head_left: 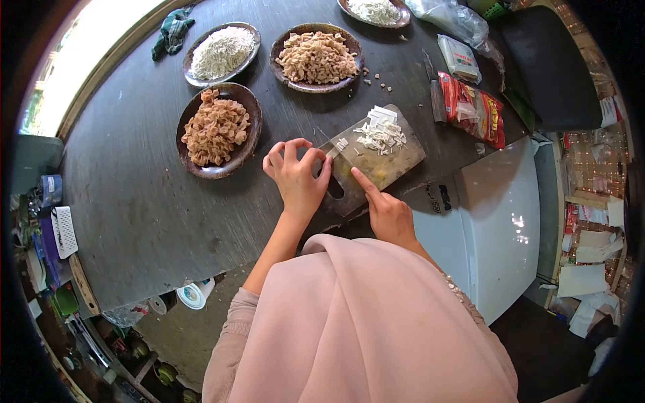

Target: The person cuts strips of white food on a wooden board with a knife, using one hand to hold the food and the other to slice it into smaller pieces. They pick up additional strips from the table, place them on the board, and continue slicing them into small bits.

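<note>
A worn cutting board (393,168) lies on the dark table (134,201), with cut white strips (379,133) heaped at its far end. My left hand (295,178) is curled into a fist at the board's left corner. A thin knife blade (325,143) sticks out of the fist, pointing away from me, beside a few white pieces (341,143). My right hand (388,213) rests at the board's near edge. Its index finger is stretched out and presses on the board, and it holds nothing.
Beyond the board stand two bowls of brown fried pieces (215,129) (316,57) and two bowls of white shreds (222,52) (374,11). A red packet (474,107), a second knife (435,94) and a white packet (458,57) lie to the right. A white appliance (497,221) stands by the table's edge.
</note>
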Tool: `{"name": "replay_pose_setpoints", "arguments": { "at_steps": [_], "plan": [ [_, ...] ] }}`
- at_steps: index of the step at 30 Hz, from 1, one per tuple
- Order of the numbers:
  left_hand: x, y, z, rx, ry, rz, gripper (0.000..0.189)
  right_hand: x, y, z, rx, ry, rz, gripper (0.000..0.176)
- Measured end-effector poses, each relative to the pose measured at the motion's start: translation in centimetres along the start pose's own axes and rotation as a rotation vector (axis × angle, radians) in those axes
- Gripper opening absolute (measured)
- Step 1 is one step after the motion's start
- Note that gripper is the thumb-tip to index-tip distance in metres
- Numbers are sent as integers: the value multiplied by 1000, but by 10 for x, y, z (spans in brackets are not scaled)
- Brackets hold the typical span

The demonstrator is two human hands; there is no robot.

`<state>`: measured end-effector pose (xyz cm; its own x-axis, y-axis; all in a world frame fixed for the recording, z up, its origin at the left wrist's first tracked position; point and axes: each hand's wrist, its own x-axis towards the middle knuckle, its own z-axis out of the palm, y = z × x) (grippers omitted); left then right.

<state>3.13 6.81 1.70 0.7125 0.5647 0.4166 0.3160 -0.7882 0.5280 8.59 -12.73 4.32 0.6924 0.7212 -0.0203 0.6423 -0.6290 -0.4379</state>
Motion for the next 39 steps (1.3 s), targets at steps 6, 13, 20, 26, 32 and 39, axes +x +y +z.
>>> {"name": "replay_pose_setpoints", "arguments": {
  "at_steps": [6, 13, 20, 26, 32, 39],
  "plan": [
    [-1, 1, -1, -6, 10, -1, 13, 5, 0, -1, -40, -16, 2, 76],
    [-6, 1, 0, 16, 25, 30, 12, 7, -1, -1, -8, -11, 12, 74],
    [-8, 3, -1, 32, 37, 44, 11, 5, -4, -4, -2, -53, 10, 74],
    [-10, 3, 0, 31, 33, 44, 12, 8, -3, 1, -13, -34, 4, 76],
    [-10, 4, 0, 22, 39, 43, 12, 8, -2, -5, -23, -60, 11, 75],
    [-9, 4, 1, 28, 40, 45, 12, 14, -2, -8, -28, -73, 8, 73]
  ]
}}
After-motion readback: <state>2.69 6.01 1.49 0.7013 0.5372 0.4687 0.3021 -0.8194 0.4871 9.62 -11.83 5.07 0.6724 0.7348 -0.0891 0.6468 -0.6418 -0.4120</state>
